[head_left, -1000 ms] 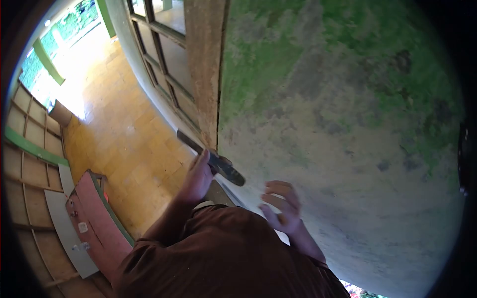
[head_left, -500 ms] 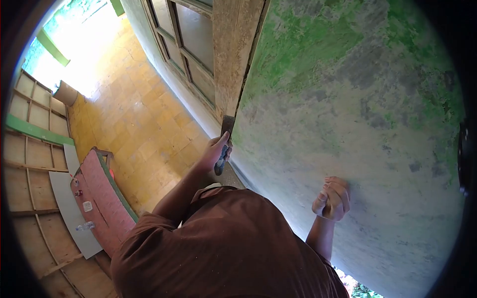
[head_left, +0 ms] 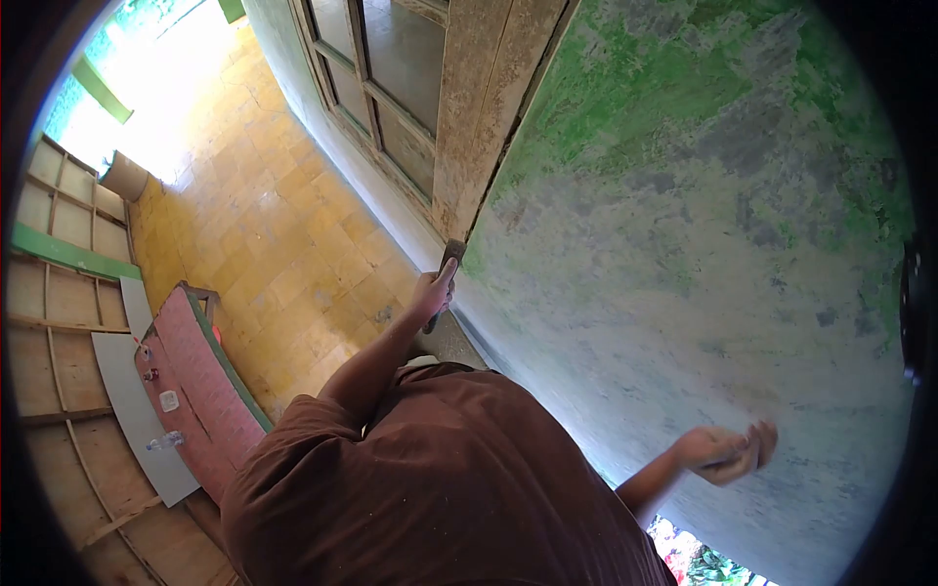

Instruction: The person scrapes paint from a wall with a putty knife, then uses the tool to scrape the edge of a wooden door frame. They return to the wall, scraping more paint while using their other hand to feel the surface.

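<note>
My left hand (head_left: 435, 291) is closed round the handle of a scraper (head_left: 453, 253), thumb along it and dark flat blade pointing up. That blade is at the lower end of the worn wooden window frame (head_left: 475, 127), by its seam with the wall; contact cannot be made out. Over to the right, my right hand (head_left: 728, 453) is close to the plastered wall (head_left: 625, 303), its fingers curled and slightly blurred. Whatever the curled fingers may hold is hidden. Green paint is patchy on the wall, with grey and whitish areas showing.
Yellow tiles (head_left: 274, 225) cover the floor at left. A pink table (head_left: 191, 361) bears a clear plastic bottle (head_left: 166, 441) and several small items. Behind it stands a wood-framed panel wall (head_left: 68, 376). A brown bin-like container (head_left: 124, 177) is farther off.
My right hand has swept right and down across the wall. My left hand keeps the scraper by the frame's lower end, and the view has shifted slightly.
</note>
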A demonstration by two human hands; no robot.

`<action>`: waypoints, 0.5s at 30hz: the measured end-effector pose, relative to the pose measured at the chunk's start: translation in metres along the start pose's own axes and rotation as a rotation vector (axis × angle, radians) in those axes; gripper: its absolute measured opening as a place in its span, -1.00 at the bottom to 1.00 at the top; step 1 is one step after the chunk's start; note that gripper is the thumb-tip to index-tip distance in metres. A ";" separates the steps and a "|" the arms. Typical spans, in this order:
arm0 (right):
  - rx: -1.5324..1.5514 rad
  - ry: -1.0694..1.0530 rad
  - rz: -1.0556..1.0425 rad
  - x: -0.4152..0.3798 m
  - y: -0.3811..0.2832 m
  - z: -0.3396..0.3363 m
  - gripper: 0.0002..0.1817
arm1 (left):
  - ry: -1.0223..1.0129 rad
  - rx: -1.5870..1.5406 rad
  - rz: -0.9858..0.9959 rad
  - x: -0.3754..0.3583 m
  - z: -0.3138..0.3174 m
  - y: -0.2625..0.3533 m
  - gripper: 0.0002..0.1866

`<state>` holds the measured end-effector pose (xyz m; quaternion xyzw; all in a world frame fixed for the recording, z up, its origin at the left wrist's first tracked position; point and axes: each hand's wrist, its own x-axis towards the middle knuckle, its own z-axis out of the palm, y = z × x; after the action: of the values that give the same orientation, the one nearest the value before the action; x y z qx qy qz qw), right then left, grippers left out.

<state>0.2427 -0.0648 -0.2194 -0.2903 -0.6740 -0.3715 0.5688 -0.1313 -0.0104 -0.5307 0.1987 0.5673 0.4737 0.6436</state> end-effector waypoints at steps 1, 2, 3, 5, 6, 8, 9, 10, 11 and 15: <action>-0.161 0.046 -0.031 0.002 0.003 -0.006 -0.79 | 0.014 0.013 -0.014 0.000 -0.002 -0.004 -0.41; -0.163 0.044 -0.030 0.000 0.006 -0.007 -0.79 | 0.013 0.015 -0.017 0.002 -0.003 -0.007 -0.41; -0.255 0.035 -0.012 -0.003 0.010 -0.008 -0.75 | 0.022 0.036 -0.001 0.005 -0.004 -0.010 -0.41; -0.356 0.023 0.009 -0.008 0.012 -0.009 -0.71 | 0.025 0.063 0.012 0.008 -0.003 -0.010 -0.41; -0.371 -0.044 -0.016 -0.008 0.014 -0.008 -0.66 | 0.035 0.020 0.020 0.010 0.001 -0.006 -0.40; -0.378 -0.092 0.004 -0.007 0.011 -0.005 -0.58 | 0.045 -0.024 0.029 0.015 0.006 0.000 -0.39; -0.380 -0.090 0.003 -0.005 0.009 -0.003 -0.58 | 0.047 0.013 0.008 0.020 0.007 0.004 -0.39; -0.414 -0.093 -0.029 -0.003 0.009 -0.001 -0.59 | 0.048 0.050 -0.011 0.026 0.009 0.010 -0.38; -0.448 -0.097 -0.062 -0.002 0.009 0.000 -0.59 | 0.044 0.050 -0.008 0.032 0.012 0.019 -0.38; -0.437 -0.102 -0.079 -0.002 0.012 0.001 -0.60 | 0.014 0.206 0.083 0.038 0.013 0.038 -0.38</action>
<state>0.2521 -0.0576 -0.2200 -0.3986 -0.6162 -0.5155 0.4424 -0.1376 0.0430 -0.5170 0.2838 0.6087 0.4407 0.5956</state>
